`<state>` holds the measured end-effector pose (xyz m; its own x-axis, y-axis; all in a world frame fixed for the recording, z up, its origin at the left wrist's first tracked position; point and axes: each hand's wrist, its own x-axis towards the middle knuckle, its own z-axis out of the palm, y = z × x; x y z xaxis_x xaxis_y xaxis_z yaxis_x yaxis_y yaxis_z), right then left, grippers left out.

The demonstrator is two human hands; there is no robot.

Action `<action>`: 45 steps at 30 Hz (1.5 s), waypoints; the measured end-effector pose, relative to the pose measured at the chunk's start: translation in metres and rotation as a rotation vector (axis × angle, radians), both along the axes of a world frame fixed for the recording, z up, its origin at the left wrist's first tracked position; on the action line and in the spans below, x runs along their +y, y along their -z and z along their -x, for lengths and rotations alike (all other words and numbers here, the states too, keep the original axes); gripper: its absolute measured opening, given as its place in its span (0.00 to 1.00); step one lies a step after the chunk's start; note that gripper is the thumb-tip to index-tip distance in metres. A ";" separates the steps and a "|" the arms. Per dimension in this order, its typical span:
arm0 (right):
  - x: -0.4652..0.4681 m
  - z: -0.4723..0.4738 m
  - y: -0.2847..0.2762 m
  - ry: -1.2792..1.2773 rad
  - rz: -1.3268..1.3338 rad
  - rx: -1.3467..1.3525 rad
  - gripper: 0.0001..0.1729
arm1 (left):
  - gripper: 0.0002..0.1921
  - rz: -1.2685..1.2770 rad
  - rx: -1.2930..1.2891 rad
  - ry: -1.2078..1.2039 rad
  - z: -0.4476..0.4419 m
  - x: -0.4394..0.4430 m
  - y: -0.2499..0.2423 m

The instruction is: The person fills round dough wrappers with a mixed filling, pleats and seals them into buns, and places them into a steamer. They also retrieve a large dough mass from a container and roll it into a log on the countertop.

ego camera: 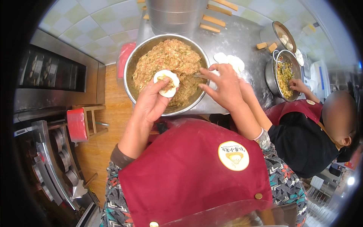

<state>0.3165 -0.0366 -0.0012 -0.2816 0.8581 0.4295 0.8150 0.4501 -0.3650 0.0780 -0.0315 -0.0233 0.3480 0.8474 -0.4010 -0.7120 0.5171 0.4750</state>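
My left hand (153, 100) holds a round white dough wrapper (173, 92) with a lump of filling (168, 82) at its middle, the thumb resting on the filling. This hand is over the near left of a large steel bowl (126, 81) of minced filling (167, 58). At the bowl's right rim is my right hand (222, 85), fingers apart and slightly blurred. A flat metal utensil (200, 76) lies in the filling, its end close to those fingers; no grip on it shows. More dough wrappers (231, 61) lie on the steel table just beyond my right hand.
A co-worker on the right has one hand (297, 85) at a bowl of yellow diced filling (285, 76); their other forearm (256, 105) passes behind mine. A tall steel pot (177, 17), wooden sticks (214, 20) and a pot with dough balls (274, 37) stand on the floured table (241, 31).
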 end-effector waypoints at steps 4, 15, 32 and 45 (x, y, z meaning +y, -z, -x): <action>0.004 0.014 -0.003 -0.012 0.506 0.531 0.12 | 0.18 -0.070 0.067 0.086 -0.011 -0.004 -0.009; -0.006 0.032 0.008 -0.093 0.226 0.318 0.12 | 0.13 -0.190 0.270 0.162 -0.016 -0.004 -0.004; -0.001 0.036 0.007 -0.070 0.525 0.598 0.05 | 0.15 -0.219 0.327 0.389 -0.010 0.003 -0.001; 0.000 0.032 0.002 -0.116 0.730 0.597 0.08 | 0.16 -0.361 0.529 0.820 -0.001 0.023 -0.012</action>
